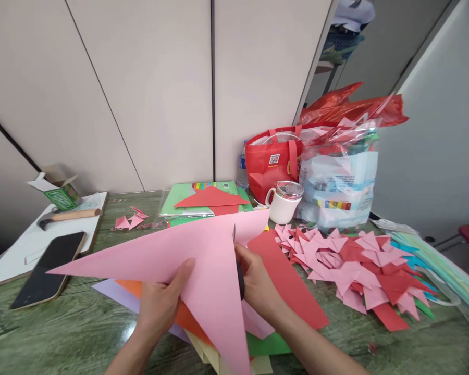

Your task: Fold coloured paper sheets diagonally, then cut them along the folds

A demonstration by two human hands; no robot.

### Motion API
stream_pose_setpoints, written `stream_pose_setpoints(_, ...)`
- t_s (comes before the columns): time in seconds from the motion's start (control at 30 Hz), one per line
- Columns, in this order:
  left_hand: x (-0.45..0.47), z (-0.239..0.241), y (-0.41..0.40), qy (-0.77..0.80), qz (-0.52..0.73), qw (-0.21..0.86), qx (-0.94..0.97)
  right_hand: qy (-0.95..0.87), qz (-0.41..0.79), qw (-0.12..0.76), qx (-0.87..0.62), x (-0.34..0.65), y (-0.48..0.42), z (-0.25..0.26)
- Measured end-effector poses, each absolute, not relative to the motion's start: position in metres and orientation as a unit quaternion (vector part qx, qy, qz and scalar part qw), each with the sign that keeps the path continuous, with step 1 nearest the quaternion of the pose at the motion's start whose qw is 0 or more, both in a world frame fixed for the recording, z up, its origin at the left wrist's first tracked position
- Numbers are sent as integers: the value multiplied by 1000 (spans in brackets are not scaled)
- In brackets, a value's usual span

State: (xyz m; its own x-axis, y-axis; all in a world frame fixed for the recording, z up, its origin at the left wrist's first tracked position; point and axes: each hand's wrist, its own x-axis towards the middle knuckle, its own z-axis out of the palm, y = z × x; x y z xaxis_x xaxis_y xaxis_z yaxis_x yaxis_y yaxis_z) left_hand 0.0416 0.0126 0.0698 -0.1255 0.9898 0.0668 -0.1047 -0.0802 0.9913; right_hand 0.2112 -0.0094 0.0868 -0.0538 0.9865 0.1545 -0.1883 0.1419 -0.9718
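My left hand [162, 302] pinches the lower edge of a large pink sheet of paper [187, 255], held up above the green table [62, 333]. My right hand [258, 284] is closed round a pair of scissors [238, 260], whose thin blade stands upright along the sheet's right edge. Under the sheet lies a stack of coloured papers [203, 338], orange, lilac, yellow and green. A long red paper strip [289, 281] lies just right of my right hand.
A pile of folded pink and red paper triangles [355, 265] lies at the right. Behind stand a white mug [283, 203], a red bag [271, 161], a plastic bag [340, 187] and a green paper pack [203, 200]. At the left lie a phone [49, 268] and a hammer [68, 214].
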Motion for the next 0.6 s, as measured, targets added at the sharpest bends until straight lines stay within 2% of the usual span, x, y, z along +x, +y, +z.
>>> stream_pose_setpoints(0.6,52,69,9,482,584,484,439,-487,527,565,-407,216,-11,79)
